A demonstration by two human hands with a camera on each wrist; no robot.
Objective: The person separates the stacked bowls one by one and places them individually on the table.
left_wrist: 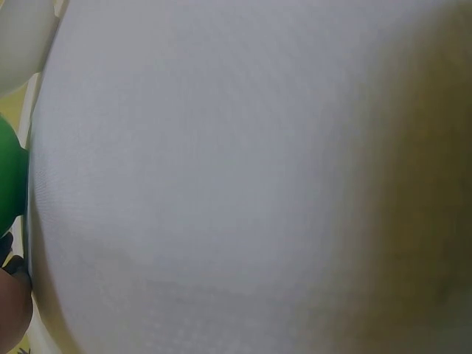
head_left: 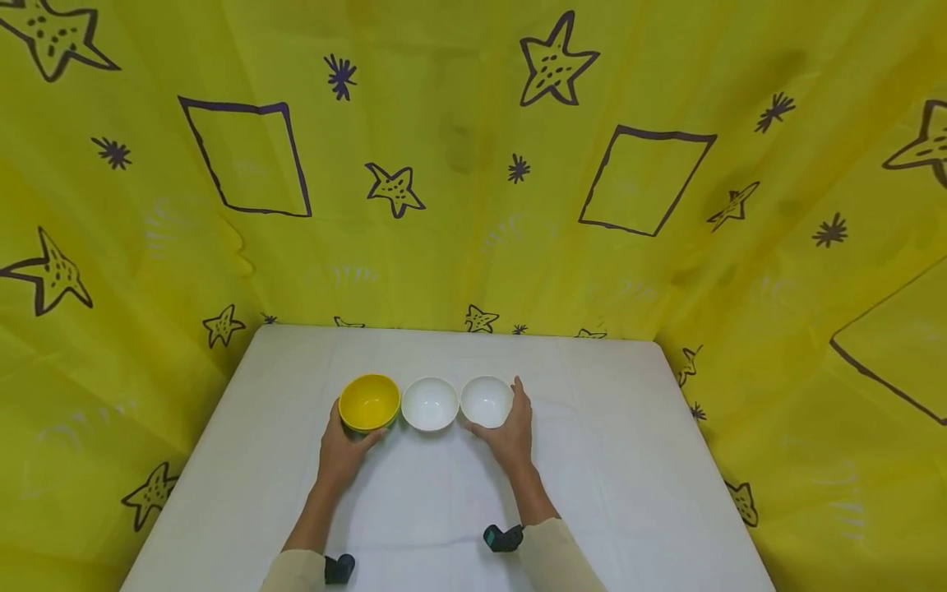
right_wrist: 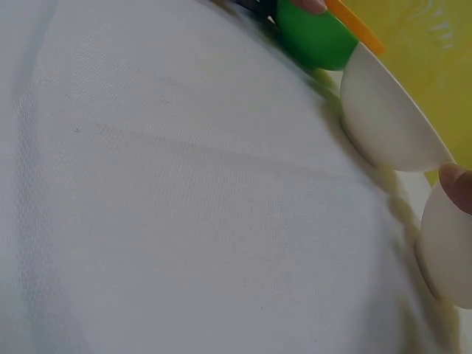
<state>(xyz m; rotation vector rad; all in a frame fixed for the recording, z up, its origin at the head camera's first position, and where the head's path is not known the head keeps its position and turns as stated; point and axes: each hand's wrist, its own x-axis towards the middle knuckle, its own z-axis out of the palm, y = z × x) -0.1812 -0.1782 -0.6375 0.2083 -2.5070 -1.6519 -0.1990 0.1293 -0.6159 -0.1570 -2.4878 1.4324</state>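
Three round bowls stand side by side in a row on the white table. At the left end is a bowl, yellow [head_left: 370, 401] inside and green [right_wrist: 313, 37] outside; I cannot tell whether it is two nested bowls. My left hand [head_left: 344, 452] grips it from the left and near side. A white bowl [head_left: 431, 404] sits in the middle, untouched by either hand. My right hand [head_left: 512, 432] holds the right-hand white bowl [head_left: 486, 401], thumb at its near side and fingers round its right side. The left wrist view catches only the green side [left_wrist: 9, 177] at its edge.
A white cloth [head_left: 444, 518] covers the table. Yellow curtains [head_left: 459, 164] with drawn stars and frames hang behind it and on both sides. Dark wrist devices [head_left: 503, 538] sit by both sleeves.
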